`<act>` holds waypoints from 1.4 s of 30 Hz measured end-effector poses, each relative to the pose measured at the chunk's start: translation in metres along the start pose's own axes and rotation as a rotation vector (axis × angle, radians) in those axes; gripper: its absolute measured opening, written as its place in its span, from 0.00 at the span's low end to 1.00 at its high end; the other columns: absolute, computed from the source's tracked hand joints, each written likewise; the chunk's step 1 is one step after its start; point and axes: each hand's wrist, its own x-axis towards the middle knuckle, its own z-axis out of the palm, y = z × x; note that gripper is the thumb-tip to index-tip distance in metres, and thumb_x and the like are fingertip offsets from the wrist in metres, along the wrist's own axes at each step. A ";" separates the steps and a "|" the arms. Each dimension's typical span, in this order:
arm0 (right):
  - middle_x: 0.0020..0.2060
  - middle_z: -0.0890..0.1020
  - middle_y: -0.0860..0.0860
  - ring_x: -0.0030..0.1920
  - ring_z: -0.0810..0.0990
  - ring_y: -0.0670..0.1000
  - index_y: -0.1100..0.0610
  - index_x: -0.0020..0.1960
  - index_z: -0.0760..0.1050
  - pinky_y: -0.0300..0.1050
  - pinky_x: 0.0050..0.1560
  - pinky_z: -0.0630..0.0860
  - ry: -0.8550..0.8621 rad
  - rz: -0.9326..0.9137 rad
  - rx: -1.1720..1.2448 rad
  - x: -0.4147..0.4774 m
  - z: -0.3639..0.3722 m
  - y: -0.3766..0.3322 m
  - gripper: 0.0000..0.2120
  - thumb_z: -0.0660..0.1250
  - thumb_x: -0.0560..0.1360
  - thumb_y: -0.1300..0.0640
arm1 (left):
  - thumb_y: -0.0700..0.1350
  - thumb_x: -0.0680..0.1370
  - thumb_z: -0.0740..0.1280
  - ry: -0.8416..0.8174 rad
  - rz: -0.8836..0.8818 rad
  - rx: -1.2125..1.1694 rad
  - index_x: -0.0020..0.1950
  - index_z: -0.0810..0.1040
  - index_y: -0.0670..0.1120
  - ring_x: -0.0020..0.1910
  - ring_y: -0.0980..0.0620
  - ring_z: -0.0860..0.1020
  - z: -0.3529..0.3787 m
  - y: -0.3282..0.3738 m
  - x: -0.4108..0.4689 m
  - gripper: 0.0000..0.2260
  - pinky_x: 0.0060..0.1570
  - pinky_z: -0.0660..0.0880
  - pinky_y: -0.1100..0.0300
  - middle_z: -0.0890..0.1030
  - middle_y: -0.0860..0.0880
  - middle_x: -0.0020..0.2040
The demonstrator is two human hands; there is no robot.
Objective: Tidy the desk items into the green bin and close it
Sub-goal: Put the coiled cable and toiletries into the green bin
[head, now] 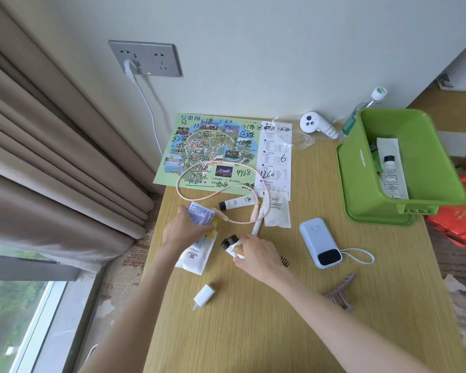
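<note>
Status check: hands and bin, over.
Left hand grips purple packet. Right hand holds two dark-capped tubes. Bin open, partly loaded. Power bank lies between tubes and bin.

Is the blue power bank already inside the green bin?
No, the blue power bank lies on the desk, outside the green bin, to the right of the right hand.

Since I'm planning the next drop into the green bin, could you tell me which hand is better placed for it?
The right hand: its grip is around the small dark-capped bottles, and it lies nearer the green bin. The left hand holds a purple packet farther away.
</note>
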 end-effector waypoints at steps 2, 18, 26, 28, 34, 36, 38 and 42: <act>0.45 0.78 0.49 0.42 0.80 0.52 0.56 0.53 0.75 0.43 0.37 0.71 0.053 0.022 0.104 -0.005 -0.009 0.008 0.13 0.66 0.75 0.48 | 0.63 0.64 0.74 0.005 -0.032 -0.085 0.51 0.66 0.48 0.35 0.54 0.77 -0.012 0.002 -0.005 0.28 0.29 0.70 0.58 0.77 0.51 0.39; 0.27 0.59 0.46 0.26 0.59 0.47 0.53 0.32 0.56 0.44 0.28 0.57 0.585 0.267 0.429 -0.052 -0.212 0.162 0.25 0.71 0.69 0.44 | 0.59 0.62 0.79 -0.043 0.294 -0.616 0.53 0.72 0.48 0.45 0.49 0.82 -0.032 0.210 -0.043 0.29 0.42 0.80 0.53 0.81 0.49 0.47; 0.30 0.63 0.53 0.31 0.65 0.53 0.55 0.33 0.61 0.47 0.30 0.58 0.640 0.467 0.447 -0.045 -0.281 0.273 0.22 0.72 0.70 0.47 | 0.62 0.64 0.78 -0.062 0.322 -0.672 0.52 0.71 0.48 0.40 0.50 0.77 0.001 0.308 -0.047 0.28 0.40 0.76 0.53 0.77 0.50 0.42; 0.30 0.68 0.54 0.31 0.69 0.53 0.55 0.33 0.63 0.46 0.31 0.61 0.564 0.531 0.487 -0.032 -0.280 0.288 0.21 0.72 0.70 0.47 | 0.61 0.64 0.78 -0.068 0.307 -0.685 0.54 0.71 0.45 0.41 0.49 0.77 0.008 0.321 -0.043 0.29 0.42 0.77 0.52 0.78 0.48 0.43; 0.31 0.73 0.52 0.28 0.75 0.50 0.57 0.36 0.66 0.42 0.29 0.68 0.263 0.586 0.551 0.012 -0.249 0.302 0.18 0.71 0.72 0.48 | 0.62 0.63 0.78 -0.071 0.265 -0.680 0.54 0.71 0.46 0.41 0.47 0.79 0.023 0.334 -0.027 0.30 0.42 0.79 0.50 0.79 0.46 0.44; 0.31 0.71 0.53 0.28 0.73 0.51 0.57 0.37 0.65 0.42 0.31 0.65 0.161 0.568 0.518 0.020 -0.237 0.303 0.18 0.69 0.73 0.48 | 0.64 0.60 0.77 -0.058 0.240 -0.668 0.54 0.71 0.47 0.44 0.46 0.80 0.024 0.335 -0.023 0.32 0.47 0.79 0.47 0.80 0.45 0.47; 0.39 0.74 0.55 0.30 0.75 0.53 0.60 0.46 0.70 0.44 0.34 0.68 0.039 0.531 0.413 0.023 -0.228 0.305 0.17 0.66 0.76 0.45 | 0.65 0.58 0.76 -0.055 0.220 -0.665 0.54 0.71 0.47 0.47 0.45 0.82 0.024 0.335 -0.020 0.34 0.51 0.79 0.44 0.81 0.45 0.48; 0.58 0.69 0.58 0.34 0.70 0.51 0.62 0.54 0.67 0.45 0.32 0.68 0.021 0.502 0.143 0.027 -0.226 0.313 0.12 0.60 0.81 0.51 | 0.67 0.56 0.75 -0.074 0.207 -0.662 0.55 0.72 0.47 0.50 0.42 0.82 0.025 0.338 -0.016 0.36 0.54 0.78 0.40 0.82 0.43 0.51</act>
